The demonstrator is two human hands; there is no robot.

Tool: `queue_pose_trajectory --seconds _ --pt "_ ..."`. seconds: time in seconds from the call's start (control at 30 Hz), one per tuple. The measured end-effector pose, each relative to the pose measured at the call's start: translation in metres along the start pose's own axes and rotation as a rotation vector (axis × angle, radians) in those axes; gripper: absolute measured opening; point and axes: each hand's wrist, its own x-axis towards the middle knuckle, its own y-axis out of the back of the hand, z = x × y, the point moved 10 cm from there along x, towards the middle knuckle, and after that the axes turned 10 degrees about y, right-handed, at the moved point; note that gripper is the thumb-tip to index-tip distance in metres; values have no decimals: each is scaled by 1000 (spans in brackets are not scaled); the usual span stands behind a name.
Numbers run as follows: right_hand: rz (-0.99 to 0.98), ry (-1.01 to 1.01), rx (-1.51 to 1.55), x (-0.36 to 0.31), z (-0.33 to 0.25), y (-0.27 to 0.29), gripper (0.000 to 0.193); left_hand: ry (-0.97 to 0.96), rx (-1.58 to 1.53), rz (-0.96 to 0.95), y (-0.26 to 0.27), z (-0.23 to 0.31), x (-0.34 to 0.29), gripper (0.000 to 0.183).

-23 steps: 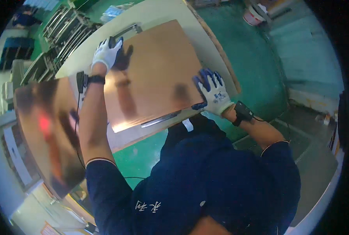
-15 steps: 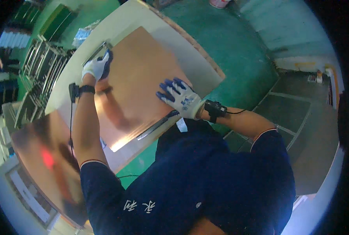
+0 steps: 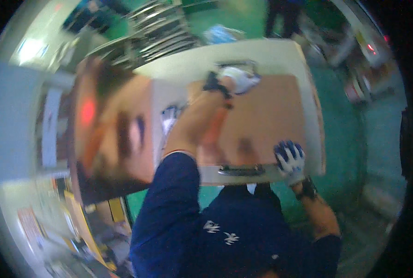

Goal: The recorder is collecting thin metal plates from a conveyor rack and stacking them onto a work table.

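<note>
A flat copper-coloured sheet (image 3: 271, 111) lies on a pale board (image 3: 178, 69). My left hand (image 3: 241, 79), in a white and blue glove, is at the sheet's far edge, beside a metal bar-like handle (image 3: 236, 63); its fingers are smeared by motion. Near the sheet's front right corner rests my right hand (image 3: 290, 163), gloved alike, fingers apart and nothing in them. A dark handle-like bar (image 3: 241, 170) lies along the sheet's near edge. What looks like a blue and white glove (image 3: 170, 116) is left of my left forearm.
On the left stands a shiny copper-coloured panel (image 3: 109, 143) with blurred reflections. Metal racks (image 3: 162, 30) and a blue bundle (image 3: 222, 34) are beyond the board. Another person's dark-clothed legs (image 3: 280, 18) show at the far side. A pale bucket (image 3: 354, 90) stands at right.
The view has swung round to the left, bringing the copper-coloured panel and far racks more into sight. My right hand now sits by the sheet's right edge; my left stays at the far edge.
</note>
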Motion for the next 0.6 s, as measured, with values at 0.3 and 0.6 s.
queue_pose_trajectory --seconds 0.3,0.6 --pt "-2 -306 510 2 95 28 72 301 -593 779 64 -124 -128 61" --pt "69 -881 1321 -21 105 -90 34 681 294 244 -152 -207 -232 58"
